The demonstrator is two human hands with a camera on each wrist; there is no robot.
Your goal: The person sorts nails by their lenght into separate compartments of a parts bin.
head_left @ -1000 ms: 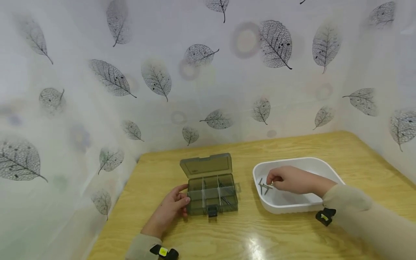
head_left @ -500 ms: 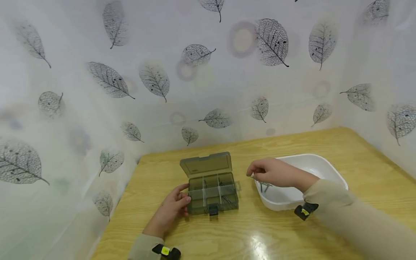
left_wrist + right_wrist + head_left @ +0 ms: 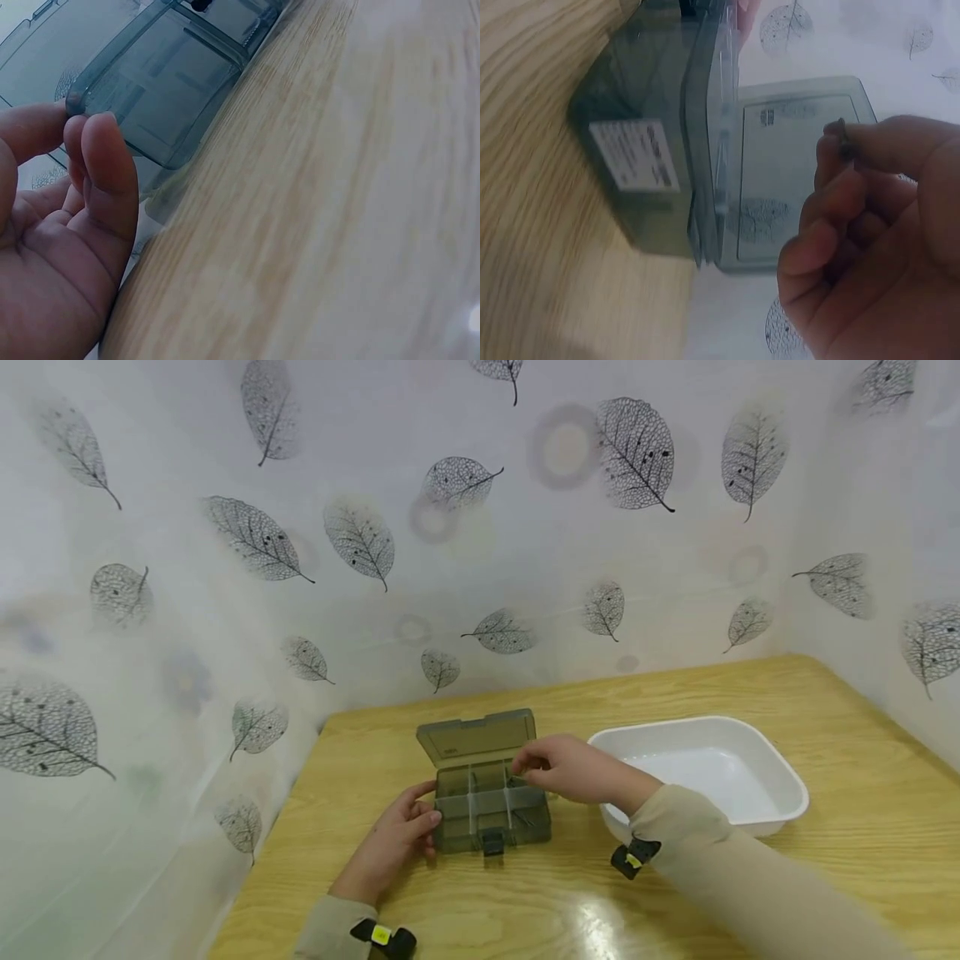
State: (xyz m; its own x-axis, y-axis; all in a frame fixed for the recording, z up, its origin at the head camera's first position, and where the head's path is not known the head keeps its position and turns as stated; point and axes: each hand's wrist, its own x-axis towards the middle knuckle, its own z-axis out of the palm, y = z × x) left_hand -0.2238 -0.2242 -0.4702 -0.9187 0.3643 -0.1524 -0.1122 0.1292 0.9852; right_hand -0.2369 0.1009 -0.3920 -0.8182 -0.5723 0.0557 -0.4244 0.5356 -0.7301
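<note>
A smoky translucent compartment box stands on the table with its lid raised at the back. My left hand holds the box's left side, thumb at the front corner; the left wrist view shows the fingertips at that corner. My right hand is over the back right compartment, pinching a small screw between thumb and forefinger. Dark slender screws lie in the front right compartment. The left and middle compartments show little inside.
A white plastic basin stands to the right, its near left part hidden by the right forearm. A white label is on the box's side. A leaf-print curtain encloses the back and sides of the wooden table.
My right hand has lifted a screw out of the white basin and moved left to the box's back right compartment. The left hand has stayed on the box.
</note>
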